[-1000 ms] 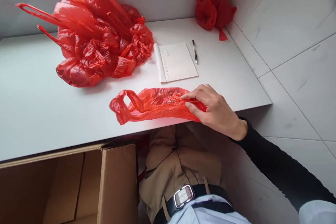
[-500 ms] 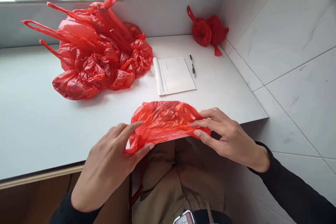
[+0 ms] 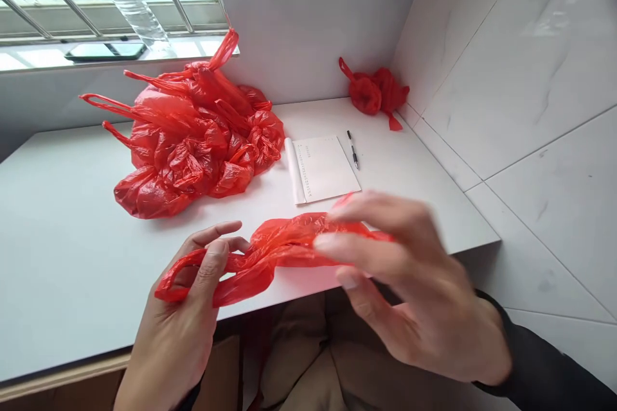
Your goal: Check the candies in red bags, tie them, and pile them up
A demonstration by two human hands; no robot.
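A red plastic bag [image 3: 289,241] stretches crumpled over the table's front edge. My left hand [image 3: 187,308] pinches its handle loop between thumb and fingers, with the loop lying over the hand. Above the bag's right part hovers my right hand [image 3: 405,276], smeared by motion, its thumb and fingers apart. Whether those fingertips touch the bag cannot be made out. Part of the bag's right end is hidden behind this hand.
On the white table [image 3: 67,225] lies a big heap of red plastic bags [image 3: 202,141]. Beyond my hands are an open notepad [image 3: 322,170] and a pen [image 3: 353,151]. Another red bundle [image 3: 378,93] sits in the corner by the tiled wall [image 3: 530,109]. A phone-like slab [image 3: 103,51] rests on the windowsill.
My left hand has moved left and now pinches the bag's handle, drawing it out. The right hand has lifted from the bag's right end with fingers spread. The view has tilted up.
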